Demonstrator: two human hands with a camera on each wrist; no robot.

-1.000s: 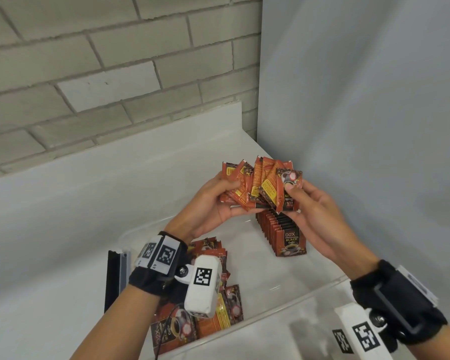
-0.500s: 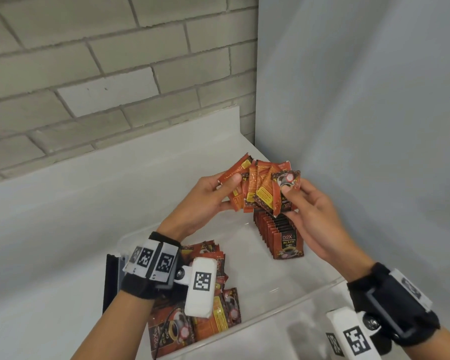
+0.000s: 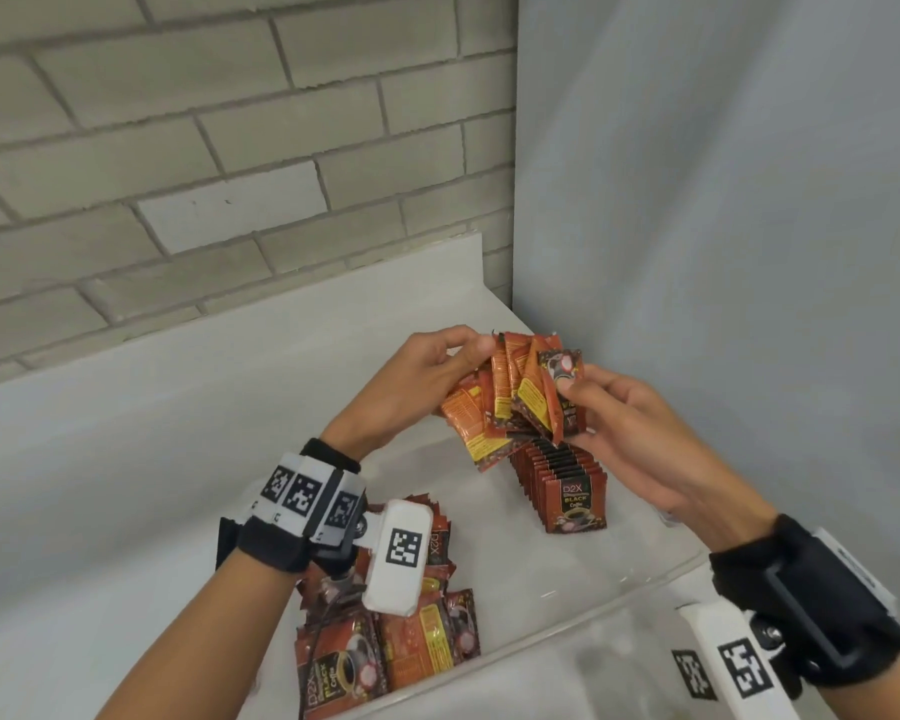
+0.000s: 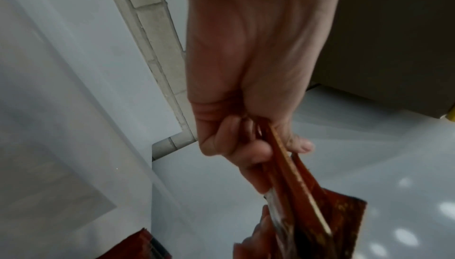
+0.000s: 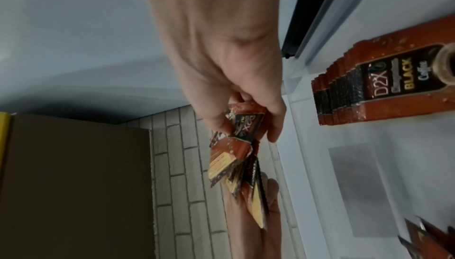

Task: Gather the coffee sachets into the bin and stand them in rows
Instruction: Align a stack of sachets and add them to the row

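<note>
A fanned bunch of orange-red coffee sachets hangs above the clear bin, held between both hands. My left hand pinches the bunch from the left side; the left wrist view shows its fingers curled round the sachets. My right hand pinches the front sachets from the right, seen also in the right wrist view with sachets fanning below it. Under the bunch a row of sachets stands upright in the bin. A loose pile of sachets lies at the bin's near left.
A brick wall rises behind a white ledge. A grey panel closes the right side. A black strip lies by the bin's left edge. The standing row shows near the bin wall.
The bunch has been turned and squeezed narrower, its lower ends now hanging down to the left. My left thumb has moved up to the top of the bunch. Both hands stay above the standing row.
</note>
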